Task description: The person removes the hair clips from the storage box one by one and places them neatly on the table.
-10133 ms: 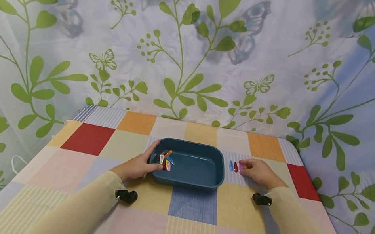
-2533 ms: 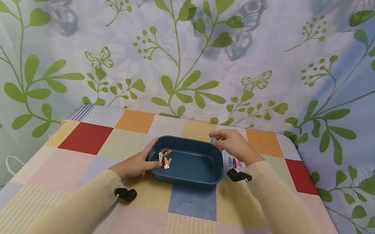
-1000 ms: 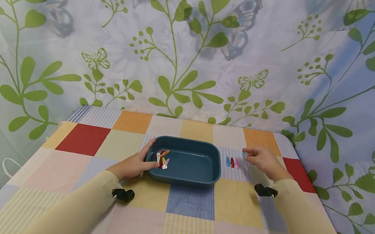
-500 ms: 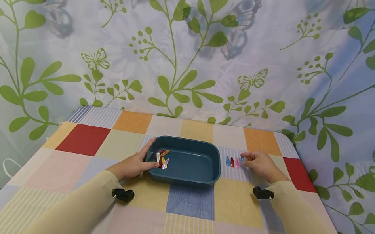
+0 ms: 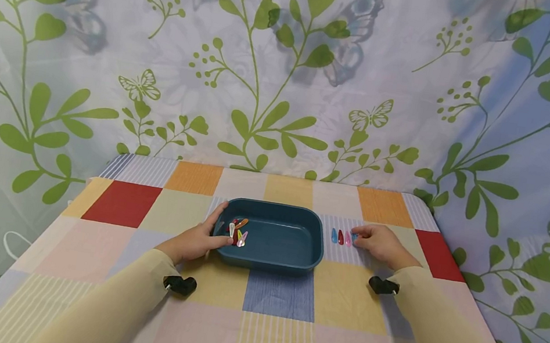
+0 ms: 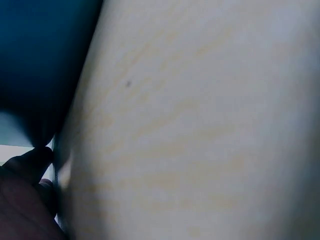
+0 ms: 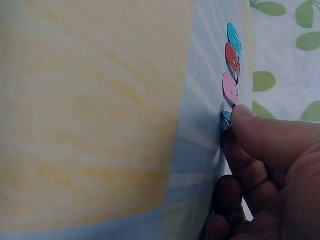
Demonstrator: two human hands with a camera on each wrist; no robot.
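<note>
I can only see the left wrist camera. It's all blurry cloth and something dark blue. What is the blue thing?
Observer: It is a blue tray on a checked tablecloth. The left hand grips its left rim.
Operator: Is anything inside it?
Observer: Yes, a few small coloured hair clips lie at the tray's left end.
Operator: What is the other hand doing?
Observer: The right hand is right of the tray, its fingertips on a blue clip at the end of a row: blue, red, pink, then this one.
</note>
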